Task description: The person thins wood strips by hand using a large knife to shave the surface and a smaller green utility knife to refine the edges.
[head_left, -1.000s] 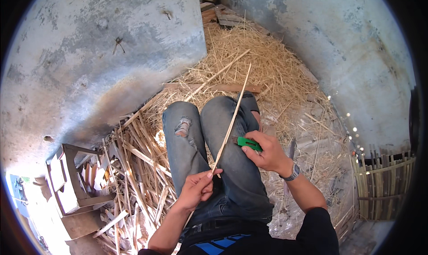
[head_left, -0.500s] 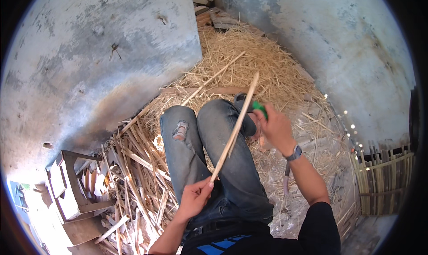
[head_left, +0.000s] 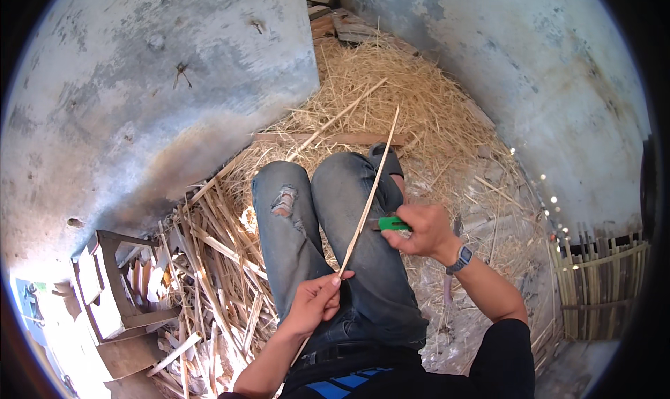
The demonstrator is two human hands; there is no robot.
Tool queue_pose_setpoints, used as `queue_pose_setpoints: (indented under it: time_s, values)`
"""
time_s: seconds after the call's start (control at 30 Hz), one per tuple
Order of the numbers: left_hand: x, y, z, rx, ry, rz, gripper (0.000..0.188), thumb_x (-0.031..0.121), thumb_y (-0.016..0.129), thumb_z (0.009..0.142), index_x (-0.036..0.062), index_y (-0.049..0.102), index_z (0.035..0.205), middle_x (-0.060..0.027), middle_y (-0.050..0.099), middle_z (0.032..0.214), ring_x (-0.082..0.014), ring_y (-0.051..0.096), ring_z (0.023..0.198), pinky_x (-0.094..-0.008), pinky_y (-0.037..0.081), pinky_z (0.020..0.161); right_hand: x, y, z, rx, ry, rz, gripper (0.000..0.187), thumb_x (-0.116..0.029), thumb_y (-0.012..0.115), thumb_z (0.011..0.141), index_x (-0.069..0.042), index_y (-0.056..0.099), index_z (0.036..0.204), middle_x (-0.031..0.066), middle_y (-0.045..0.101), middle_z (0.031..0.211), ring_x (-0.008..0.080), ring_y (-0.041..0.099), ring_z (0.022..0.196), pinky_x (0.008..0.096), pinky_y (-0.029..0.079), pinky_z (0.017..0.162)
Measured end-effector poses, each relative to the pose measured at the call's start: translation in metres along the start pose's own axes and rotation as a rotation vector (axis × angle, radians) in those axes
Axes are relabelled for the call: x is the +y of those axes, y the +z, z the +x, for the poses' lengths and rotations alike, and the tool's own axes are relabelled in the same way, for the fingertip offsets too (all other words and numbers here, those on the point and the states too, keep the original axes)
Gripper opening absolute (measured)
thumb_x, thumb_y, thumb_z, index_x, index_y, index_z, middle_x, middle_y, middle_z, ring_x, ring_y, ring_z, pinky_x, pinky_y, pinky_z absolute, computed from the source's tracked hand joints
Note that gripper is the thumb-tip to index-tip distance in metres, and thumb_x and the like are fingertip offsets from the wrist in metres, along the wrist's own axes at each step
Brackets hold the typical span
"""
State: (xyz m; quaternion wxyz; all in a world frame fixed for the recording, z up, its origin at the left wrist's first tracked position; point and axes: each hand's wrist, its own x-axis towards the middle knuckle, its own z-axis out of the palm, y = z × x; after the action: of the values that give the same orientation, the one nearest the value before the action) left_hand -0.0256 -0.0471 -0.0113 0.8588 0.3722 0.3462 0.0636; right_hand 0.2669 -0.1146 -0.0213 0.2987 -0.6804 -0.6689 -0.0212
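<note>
A long, thin strip of pale bamboo or wood [head_left: 377,179] slants up and away over my right thigh. My left hand [head_left: 315,305] is closed around its lower part, thumb and forefinger pinching it above my lap. A thin tail of it shows below that hand, by my forearm. My right hand [head_left: 427,230] grips a green-handled cutter knife [head_left: 395,224]. Its short blade points left, close beside the strip; whether it touches the strip I cannot tell.
My jeans-clad legs [head_left: 349,210] lie under the strip. Straw and shavings [head_left: 391,71] are heaped ahead. To the left lie many split sticks [head_left: 223,287] beside a wooden frame [head_left: 115,287]. A slatted bamboo panel [head_left: 604,287] leans at the right. Stained walls [head_left: 209,57] close in both sides.
My right hand with the knife has come down and nearer, along the strip. The strip has turned and now looks narrower, its lower tail showing below my left hand.
</note>
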Motion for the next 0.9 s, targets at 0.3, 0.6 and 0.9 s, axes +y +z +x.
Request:
queue_pose_setpoints:
  time_s: [0.3, 0.6, 0.9]
  values:
    - [0.0, 0.002, 0.003, 0.003, 0.01, 0.011, 0.041, 0.025, 0.049, 0.108, -0.0046, 0.057, 0.136, 0.0042, 0.036, 0.064, -0.0055, 0.031, 0.051, -0.0235, 0.025, 0.046, -0.01, -0.009, 0.006, -0.052, -0.044, 0.059, 0.042, -0.046, 0.073, 0.083, -0.012, 0.054, 0.07, 0.0046, 0.055, 0.059, 0.0256, 0.061, 0.051, 0.0385, 0.045, 0.045]
    - [-0.003, 0.005, 0.002, 0.065, 0.101, 0.196, 0.041, 0.025, 0.05, 0.108, -0.0033, 0.058, 0.136, 0.0049, 0.041, 0.059, -0.0032, 0.035, 0.049, -0.0214, 0.029, 0.046, 0.008, -0.012, 0.039, 0.032, 0.128, -0.075, 0.04, -0.046, 0.069, 0.09, -0.008, 0.058, 0.081, 0.0125, 0.062, 0.069, 0.0333, 0.061, 0.056, 0.0431, 0.046, 0.049]
    - [-0.02, -0.004, -0.013, 0.006, 0.046, 0.067, 0.04, 0.022, 0.049, 0.109, -0.0047, 0.056, 0.137, 0.0049, 0.038, 0.062, -0.0044, 0.031, 0.049, -0.0231, 0.025, 0.046, 0.043, -0.039, 0.043, 0.028, 0.073, -0.187, 0.038, -0.047, 0.067, 0.09, -0.009, 0.062, 0.085, 0.0115, 0.063, 0.069, 0.0311, 0.064, 0.059, 0.0405, 0.048, 0.05]
